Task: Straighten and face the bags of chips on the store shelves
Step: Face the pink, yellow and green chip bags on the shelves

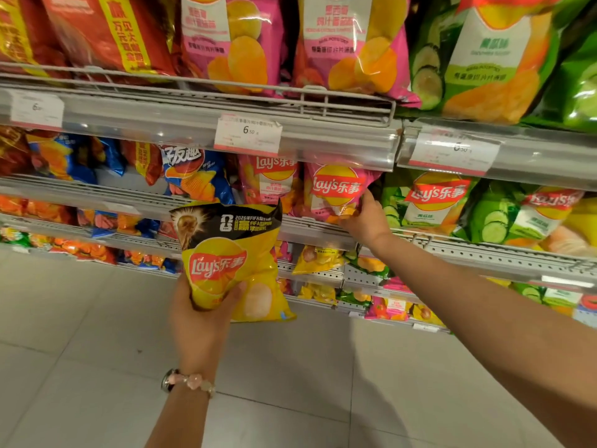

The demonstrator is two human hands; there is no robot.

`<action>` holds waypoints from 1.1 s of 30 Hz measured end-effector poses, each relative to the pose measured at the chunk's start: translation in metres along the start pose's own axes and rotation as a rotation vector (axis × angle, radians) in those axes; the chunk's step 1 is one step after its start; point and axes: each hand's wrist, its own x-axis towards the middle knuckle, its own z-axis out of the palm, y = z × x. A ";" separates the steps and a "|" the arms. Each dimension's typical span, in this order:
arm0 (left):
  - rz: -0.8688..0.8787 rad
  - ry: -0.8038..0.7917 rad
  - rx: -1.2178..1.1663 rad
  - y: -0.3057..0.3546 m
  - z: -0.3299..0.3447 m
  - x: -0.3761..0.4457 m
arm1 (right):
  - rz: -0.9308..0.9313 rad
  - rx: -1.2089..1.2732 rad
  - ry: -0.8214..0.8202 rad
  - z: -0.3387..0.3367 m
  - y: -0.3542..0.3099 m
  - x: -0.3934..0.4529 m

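Now the right hand (363, 219) pinches the lower corner of the upright pink foil chip bag (336, 189) on the grey wire shelf (310, 231); the left hand (202, 313) (lower, off-shelf) grips a yellow black-topped chip bag (232, 257).

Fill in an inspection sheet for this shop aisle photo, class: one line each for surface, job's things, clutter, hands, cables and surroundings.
Surface: grey wire shelves in tiers, with price tags on the front rails.
Job's things: a yellow chip bag is held off the shelf; a pink chip bag stands on the second shelf; green cucumber bags stand to its right.
Clutter: small bags on the lower shelves lie tilted and mixed.
Hands: the left hand grips the yellow bag's bottom; the right hand holds the pink bag's lower corner.
Cables: nothing seen.
Surroundings: pale tiled floor; a bead bracelet on the left wrist.
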 end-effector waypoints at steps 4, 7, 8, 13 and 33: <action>-0.016 -0.037 -0.038 0.008 0.017 -0.008 | -0.077 0.272 0.110 0.000 0.004 -0.056; -0.022 -0.083 -0.033 0.014 0.035 -0.015 | -0.070 0.471 0.018 -0.001 0.006 -0.101; -0.017 -0.107 -0.025 0.017 0.043 -0.019 | -0.077 0.522 -0.051 -0.003 0.006 -0.113; 0.036 -0.241 0.044 0.038 0.084 -0.045 | -0.098 0.632 -0.161 -0.021 0.018 -0.141; 0.306 -0.657 0.222 0.122 0.248 -0.164 | 0.141 0.551 0.323 -0.184 0.138 -0.159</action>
